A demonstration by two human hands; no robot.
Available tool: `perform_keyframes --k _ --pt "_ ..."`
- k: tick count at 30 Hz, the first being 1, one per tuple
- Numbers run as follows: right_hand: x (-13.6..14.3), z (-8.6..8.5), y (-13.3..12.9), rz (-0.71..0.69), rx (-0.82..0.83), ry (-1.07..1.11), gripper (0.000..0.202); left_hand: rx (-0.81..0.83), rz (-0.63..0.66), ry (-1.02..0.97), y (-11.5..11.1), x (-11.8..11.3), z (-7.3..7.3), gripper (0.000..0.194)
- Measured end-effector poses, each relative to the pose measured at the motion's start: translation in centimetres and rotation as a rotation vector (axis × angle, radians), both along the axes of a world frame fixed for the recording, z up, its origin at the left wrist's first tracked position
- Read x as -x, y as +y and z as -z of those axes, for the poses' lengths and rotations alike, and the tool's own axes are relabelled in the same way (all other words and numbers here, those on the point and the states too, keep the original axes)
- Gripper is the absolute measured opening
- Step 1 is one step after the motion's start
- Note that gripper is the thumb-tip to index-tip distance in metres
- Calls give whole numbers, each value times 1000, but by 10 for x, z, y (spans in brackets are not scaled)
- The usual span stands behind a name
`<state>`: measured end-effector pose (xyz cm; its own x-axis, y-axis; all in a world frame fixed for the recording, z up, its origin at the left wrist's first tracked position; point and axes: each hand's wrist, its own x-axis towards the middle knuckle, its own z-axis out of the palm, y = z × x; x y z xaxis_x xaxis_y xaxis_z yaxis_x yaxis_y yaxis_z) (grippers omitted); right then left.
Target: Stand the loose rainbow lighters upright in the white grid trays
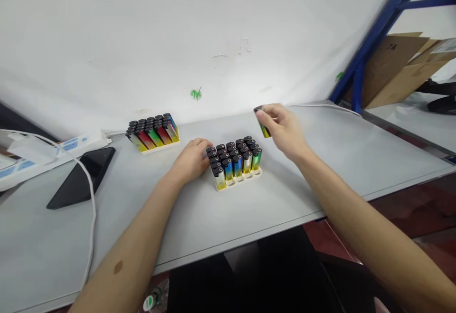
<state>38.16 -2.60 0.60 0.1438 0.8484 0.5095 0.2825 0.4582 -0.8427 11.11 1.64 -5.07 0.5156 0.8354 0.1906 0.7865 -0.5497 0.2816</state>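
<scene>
A white lighter tray (245,178) stands on the table, filled with several upright lighters (238,165) with black tops and shiny coloured bodies. Its front row has one lighter at the left end and bare slots beside it. My left hand (193,160) is curled against the tray's left end, the fingertips partly hidden behind the lighters. Above and right of the tray, my right hand (285,128) pinches a tilted lighter (264,129) with a black top and a yellow-green body. It is apart from the tray.
A second white tray (160,147) packed with lighters stands at the back left by the wall. Left of it lie a black phone (81,177), a power strip (53,154) and a white cable (93,203). Cardboard boxes (399,71) stand behind a blue frame (381,28) at right.
</scene>
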Motion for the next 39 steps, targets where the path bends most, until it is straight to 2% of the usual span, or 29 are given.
perform_keyframes --k 2,4,6,8,12,16,21,23,26,30,32,34,36,39 --pt "-4 -9 -19 73 -129 -81 12 9 -4 -4 -1 -1 -1 28" --pt "-4 -17 -39 86 -228 -97 11 19 -18 -6 -3 -2 -3 28" --pt "1 -22 -56 70 -303 -76 11 31 -30 -5 -5 -3 -4 29" --pt "10 -22 -69 -16 -299 -92 14 42 -35 2 -6 -4 -5 28" --pt "28 -6 -79 -228 -174 -274 27 47 -41 -5 -8 -6 -6 24" --pt "41 16 -80 -249 -120 -532 22 46 -32 -31 -12 -7 -9 26" --pt "45 25 -84 -199 -161 -715 14 57 -45 -40 -15 -7 -11 30" --pt "45 24 -86 -116 -224 -768 9 47 -33 -47 -14 -7 -10 29" --pt "43 21 -86 11 -299 -839 13 40 -25 -49 -13 -8 -9 27" --pt "38 9 -71 23 -394 -773 20 46 -35 -33 -13 -8 -10 27" --pt "34 0 -52 27 -436 -690 26 44 -37 -35 -14 -8 -10 29" --pt "31 -7 -27 -9 -409 -591 37 45 -39 -38 -15 -7 -11 31" --pt "27 -6 -2 -64 -275 -449 48 53 -44 -40 -14 -6 -12 33" --pt "21 10 23 -234 15 -185 67 69 -58 -70 -14 -6 -14 34"
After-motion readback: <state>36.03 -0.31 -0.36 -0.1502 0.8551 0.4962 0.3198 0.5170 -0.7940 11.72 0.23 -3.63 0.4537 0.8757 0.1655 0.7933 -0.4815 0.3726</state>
